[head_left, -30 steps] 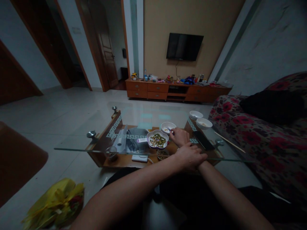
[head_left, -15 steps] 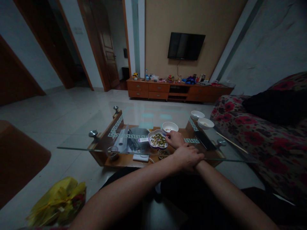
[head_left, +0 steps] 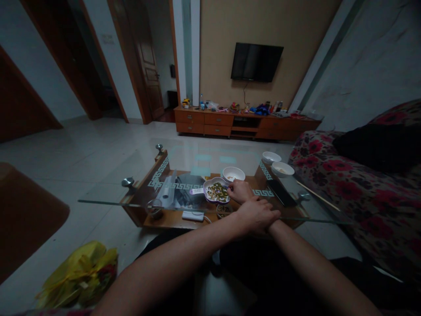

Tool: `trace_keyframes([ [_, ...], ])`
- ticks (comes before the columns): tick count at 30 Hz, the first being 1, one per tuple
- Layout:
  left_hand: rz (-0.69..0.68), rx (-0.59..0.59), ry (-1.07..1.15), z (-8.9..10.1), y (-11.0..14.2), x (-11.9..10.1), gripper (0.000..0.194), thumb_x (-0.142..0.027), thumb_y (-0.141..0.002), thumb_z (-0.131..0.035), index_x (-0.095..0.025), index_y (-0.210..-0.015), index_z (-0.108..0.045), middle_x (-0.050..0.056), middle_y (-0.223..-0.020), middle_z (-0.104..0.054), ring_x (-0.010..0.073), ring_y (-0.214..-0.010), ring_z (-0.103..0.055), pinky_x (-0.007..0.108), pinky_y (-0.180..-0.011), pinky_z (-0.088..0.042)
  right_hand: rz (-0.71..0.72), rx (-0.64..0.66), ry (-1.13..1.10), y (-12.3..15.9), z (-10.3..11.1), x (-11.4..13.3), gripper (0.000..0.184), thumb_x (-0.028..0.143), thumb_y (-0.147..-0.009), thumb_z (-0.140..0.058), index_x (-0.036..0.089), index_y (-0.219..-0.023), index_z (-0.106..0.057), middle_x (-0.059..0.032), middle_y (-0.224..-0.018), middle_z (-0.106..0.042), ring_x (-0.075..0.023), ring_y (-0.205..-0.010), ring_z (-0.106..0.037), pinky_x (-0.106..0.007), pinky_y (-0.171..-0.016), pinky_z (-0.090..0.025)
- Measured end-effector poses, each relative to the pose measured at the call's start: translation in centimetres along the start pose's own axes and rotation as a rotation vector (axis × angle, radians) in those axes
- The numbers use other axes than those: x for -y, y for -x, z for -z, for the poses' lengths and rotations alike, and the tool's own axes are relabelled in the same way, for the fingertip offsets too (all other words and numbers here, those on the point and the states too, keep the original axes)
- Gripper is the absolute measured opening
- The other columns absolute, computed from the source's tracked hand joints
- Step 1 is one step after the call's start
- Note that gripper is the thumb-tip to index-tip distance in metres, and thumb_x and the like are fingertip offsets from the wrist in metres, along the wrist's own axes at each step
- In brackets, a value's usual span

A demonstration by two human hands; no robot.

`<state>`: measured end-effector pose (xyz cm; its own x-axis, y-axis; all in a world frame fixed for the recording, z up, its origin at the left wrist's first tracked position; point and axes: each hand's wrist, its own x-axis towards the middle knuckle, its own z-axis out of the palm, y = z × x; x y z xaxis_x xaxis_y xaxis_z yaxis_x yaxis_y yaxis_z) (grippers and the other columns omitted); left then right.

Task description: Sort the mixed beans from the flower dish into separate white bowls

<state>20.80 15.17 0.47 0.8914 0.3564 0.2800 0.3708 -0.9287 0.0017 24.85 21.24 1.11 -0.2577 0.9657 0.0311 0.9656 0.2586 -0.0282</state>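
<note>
My right hand (head_left: 240,192) is at the right side of a white, purple-rimmed dish (head_left: 208,199) on the glass table. Its fingers are pinched together; whatever they hold is too small and dim to name. Green and pale bits, like mixed beans or seeds, (head_left: 217,192) cover the dish's bottom. A white label lies on the dish's handle (head_left: 196,191), which points left. Across my right wrist rests my left hand (head_left: 257,215), its fingers curled over the wrist. A white bowl (head_left: 233,170) with a few small bits stands just behind the dish.
Two more white bowls (head_left: 283,169) stand at the table's right, near a stick (head_left: 317,196) and a dark flat object (head_left: 281,193). Under the glass (head_left: 108,202) are a round container of bits (head_left: 224,211) and a white box (head_left: 193,216). A yellow bag (head_left: 79,272) lies at lower left.
Both hands keep nearly the same place and pose. A thin object seen by my right fingertips earlier is harder to see now. The view has shifted very slightly.
</note>
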Motion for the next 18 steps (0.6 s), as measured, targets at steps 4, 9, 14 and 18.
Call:
trace_keyframes([
  [4,0.0,0.01,0.001,0.1,0.0,0.0,0.044,-0.042,-0.087,-0.075,-0.016,-0.118,-0.061,0.009,-0.112,-0.067,0.03,-0.108,-0.063,0.05,-0.097,-0.049,-0.039,0.013,0.0,0.1,0.2,0.1,0.035,0.03,-0.098,-0.053,0.016,-0.111,-0.083,-0.0161,-0.105,-0.08,-0.0246,-0.092,-0.075,-0.028,-0.08,-0.05],
  [9,0.005,0.021,0.0,0.1,-0.1,0.0,0.046,-0.044,-0.085,-0.076,-0.016,-0.119,-0.061,0.009,-0.112,-0.067,0.0304,-0.109,-0.063,0.05,-0.097,-0.048,0.008,-0.003,0.018,0.1,-0.2,0.0,0.034,0.028,-0.1,-0.052,0.018,-0.108,-0.083,-0.0152,-0.11,-0.079,-0.0237,-0.092,-0.074,-0.028,-0.079,-0.049],
  [14,-0.01,0.022,-0.004,0.3,0.0,0.1,0.044,-0.042,-0.086,-0.075,-0.016,-0.118,-0.06,0.008,-0.11,-0.066,0.0295,-0.107,-0.063,0.049,-0.094,-0.049,0.053,-0.054,-0.005,0.1,-0.1,-0.3,0.032,0.027,-0.1,-0.053,0.019,-0.108,-0.083,-0.012,-0.11,-0.078,-0.0207,-0.092,-0.072,-0.026,-0.077,-0.046],
  [18,-0.057,-0.049,-0.036,0.7,-0.5,-0.3,0.031,-0.035,-0.091,-0.067,-0.015,-0.115,-0.06,0.008,-0.11,-0.066,0.0294,-0.105,-0.063,0.048,-0.09,-0.049,0.006,-0.187,-0.031,0.3,0.9,-1.4,0.036,0.029,-0.103,-0.047,0.02,-0.111,-0.081,-0.0107,-0.111,-0.077,-0.0197,-0.09,-0.071,-0.026,-0.073,-0.045],
])
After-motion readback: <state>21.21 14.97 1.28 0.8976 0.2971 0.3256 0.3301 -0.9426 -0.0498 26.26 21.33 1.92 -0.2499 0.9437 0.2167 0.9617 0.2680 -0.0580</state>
